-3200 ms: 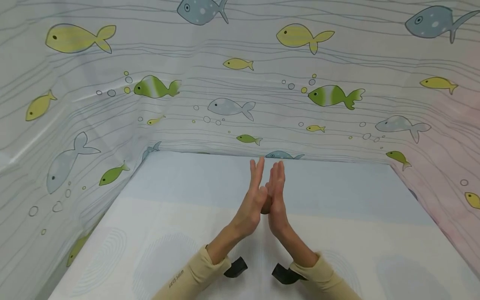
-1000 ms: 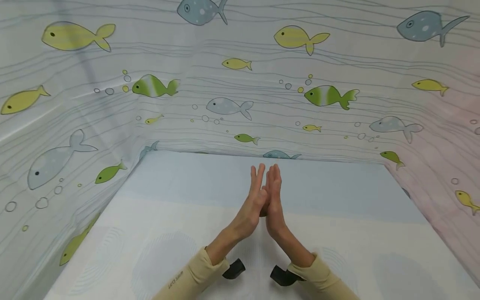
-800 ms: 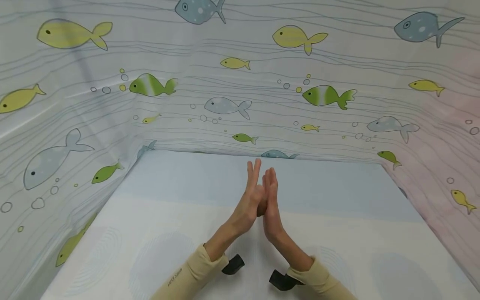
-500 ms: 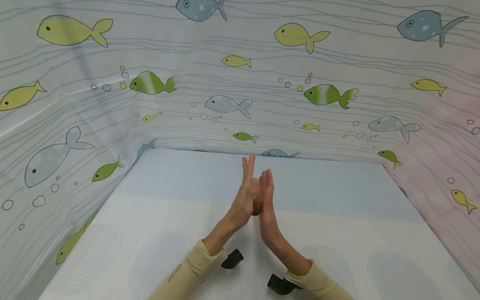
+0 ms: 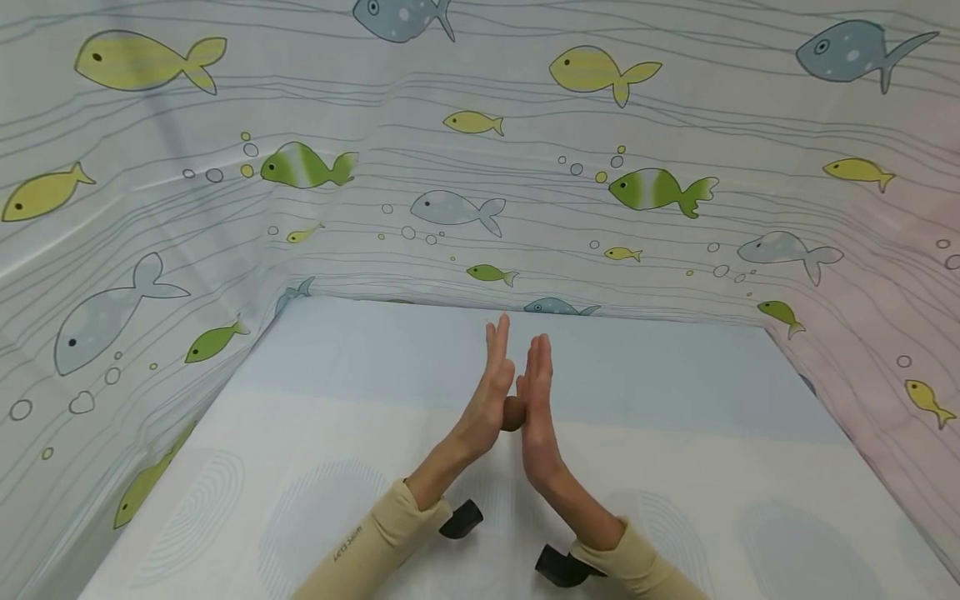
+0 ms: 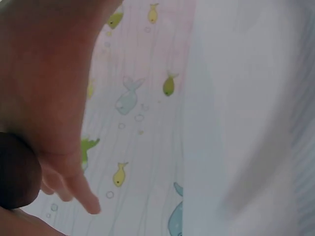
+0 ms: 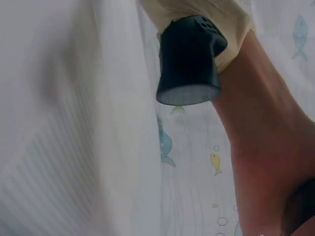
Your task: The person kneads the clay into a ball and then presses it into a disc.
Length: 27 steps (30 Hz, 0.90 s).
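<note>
In the head view a dark brown ball (image 5: 513, 413) sits between two facing palms. The left hand (image 5: 487, 408) presses it from the left and the right hand (image 5: 540, 417) from the right. Fingers on both hands point away, mostly straight; the left ones are spread a little. The fingertips stand apart. Part of the ball shows dark at the left wrist view's left edge (image 6: 17, 169), below a hand. At the lower right of the right wrist view the ball (image 7: 301, 209) is mostly cut off beside a palm. What the ball is made of cannot be told.
Under the hands lies a white and pale blue surface (image 5: 360, 358) with faint circle prints. A fish-printed sheet (image 5: 525, 175) walls it in at the back and sides. Black wrist cameras (image 5: 461, 520) stick out from beige sleeves (image 5: 375, 537).
The hands have drifted slightly left in the head view, sliding forward and back against each other. Their palms are a little further apart, and more of the ball shows now.
</note>
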Available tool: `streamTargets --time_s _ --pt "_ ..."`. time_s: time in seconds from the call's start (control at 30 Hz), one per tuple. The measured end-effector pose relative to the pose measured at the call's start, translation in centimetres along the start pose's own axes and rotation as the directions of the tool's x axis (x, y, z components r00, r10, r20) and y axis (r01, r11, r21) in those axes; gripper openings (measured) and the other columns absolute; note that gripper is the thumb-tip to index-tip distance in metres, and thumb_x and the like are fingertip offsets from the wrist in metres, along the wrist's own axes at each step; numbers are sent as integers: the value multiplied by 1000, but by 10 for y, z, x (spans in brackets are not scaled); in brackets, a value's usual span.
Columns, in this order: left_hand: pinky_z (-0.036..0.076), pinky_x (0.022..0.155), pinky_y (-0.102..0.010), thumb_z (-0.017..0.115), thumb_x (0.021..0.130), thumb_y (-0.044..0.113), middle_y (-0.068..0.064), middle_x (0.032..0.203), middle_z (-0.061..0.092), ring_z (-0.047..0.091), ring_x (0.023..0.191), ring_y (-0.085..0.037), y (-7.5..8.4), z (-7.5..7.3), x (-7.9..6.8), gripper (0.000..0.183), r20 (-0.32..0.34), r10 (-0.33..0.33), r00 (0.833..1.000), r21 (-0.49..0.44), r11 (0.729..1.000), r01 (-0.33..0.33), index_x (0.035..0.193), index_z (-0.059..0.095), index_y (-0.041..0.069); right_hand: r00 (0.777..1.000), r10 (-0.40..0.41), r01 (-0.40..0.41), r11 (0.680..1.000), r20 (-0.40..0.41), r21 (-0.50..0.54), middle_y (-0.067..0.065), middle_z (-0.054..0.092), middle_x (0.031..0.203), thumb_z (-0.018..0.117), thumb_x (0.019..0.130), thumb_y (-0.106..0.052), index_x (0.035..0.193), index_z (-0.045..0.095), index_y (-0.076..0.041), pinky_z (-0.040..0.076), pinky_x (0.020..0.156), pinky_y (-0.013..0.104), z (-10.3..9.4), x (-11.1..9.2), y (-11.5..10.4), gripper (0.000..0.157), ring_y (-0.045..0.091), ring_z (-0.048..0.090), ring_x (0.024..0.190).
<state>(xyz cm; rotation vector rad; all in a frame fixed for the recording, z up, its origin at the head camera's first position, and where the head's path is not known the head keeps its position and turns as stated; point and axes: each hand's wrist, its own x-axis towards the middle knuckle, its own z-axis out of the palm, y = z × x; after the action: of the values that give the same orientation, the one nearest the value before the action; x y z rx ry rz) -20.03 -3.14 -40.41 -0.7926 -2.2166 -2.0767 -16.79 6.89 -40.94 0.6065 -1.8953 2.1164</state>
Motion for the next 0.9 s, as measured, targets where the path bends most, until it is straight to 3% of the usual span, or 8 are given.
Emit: streamTargets --time_s 0.13,0.33,0.67,0.9 --pt "-3 115 -65 18 99 64 12 161 -21 -17 149 -13 -2 4 -5 73 39 -14 999 0 1000 14 159 -6 30 1000 -11 11 1000 -21 5 0 -9 167 11 105 -53 159 -11 -18 -2 120 55 -4 7 -3 68 17 -7 153" --pt "-3 114 -67 17 100 63 11 162 -22 -21 149 -14 -5 12 -12 74 88 14 996 6 1000 -15 159 -8 27 998 -16 16 1000 -62 -1 0 -9 166 15 104 -57 159 -10 -18 -1 120 55 -10 15 -4 72 18 -8 153" --pt "-4 111 -71 16 99 65 11 163 -19 -22 149 -14 -2 14 -15 75 99 28 995 8 1000 -29 159 -9 27 996 -7 10 999 -84 40 -1 -11 166 19 102 -61 159 -11 -19 -4 119 55 -14 21 0 77 18 -9 153" --pt "-9 111 -69 15 100 64 10 164 -17 -21 149 -13 1 12 -15 76 89 73 993 -7 997 -73 159 -8 23 995 15 -13 1000 -98 20 -2 -11 166 18 102 -61 159 -11 -20 -4 120 54 -15 21 5 76 16 -9 152"
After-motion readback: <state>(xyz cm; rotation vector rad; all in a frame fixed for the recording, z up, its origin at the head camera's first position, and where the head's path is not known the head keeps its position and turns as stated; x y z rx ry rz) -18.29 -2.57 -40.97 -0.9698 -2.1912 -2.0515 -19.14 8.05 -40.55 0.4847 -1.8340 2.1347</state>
